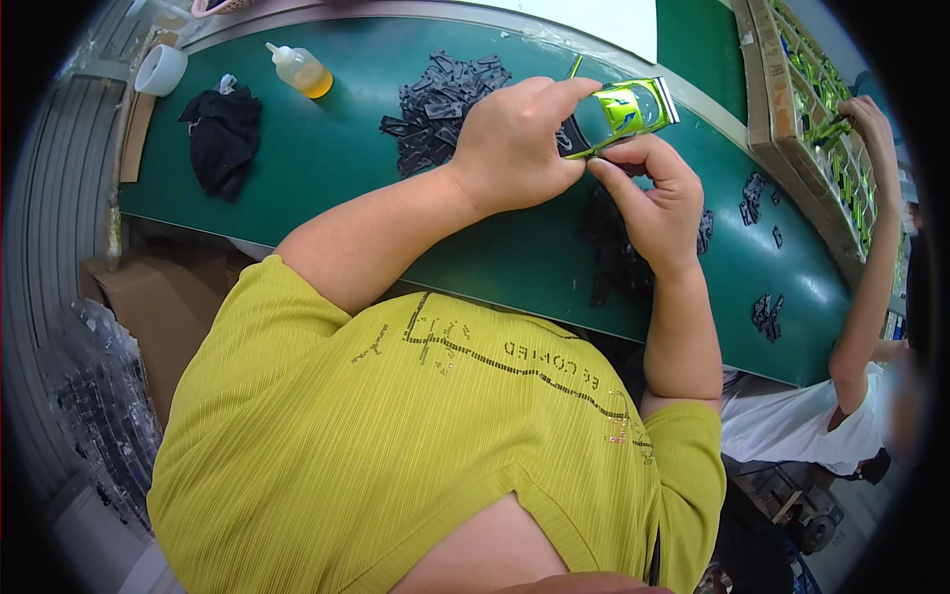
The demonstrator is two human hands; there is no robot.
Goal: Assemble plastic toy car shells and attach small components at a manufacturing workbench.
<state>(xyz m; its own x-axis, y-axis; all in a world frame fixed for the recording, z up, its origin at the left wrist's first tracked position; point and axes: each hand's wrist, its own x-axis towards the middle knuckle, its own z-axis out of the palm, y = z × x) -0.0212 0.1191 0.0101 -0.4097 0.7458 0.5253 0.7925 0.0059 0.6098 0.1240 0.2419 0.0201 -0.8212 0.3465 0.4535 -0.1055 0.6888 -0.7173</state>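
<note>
A bright green toy car body (621,111) with clear windows and a white-edged end is held over the green table. My left hand (520,147) is closed around its near end, fingers behind it and thumb along the side. A thin green strip sticks up beyond the index finger. At the car's lower edge, my right hand (658,203) pinches with thumb and forefinger. Whatever lies between those fingertips is small and mostly hidden. Left of my left hand is a heap of black plastic parts (435,111). Another dark heap (616,247) lies below my right hand.
A bottle with yellow liquid (301,71), a black cloth (223,139) and a white cup (160,71) stand on the left. Small black pieces (766,317) lie at right. A co-worker's hand (867,117) reaches into a cardboard box (787,129) of green parts.
</note>
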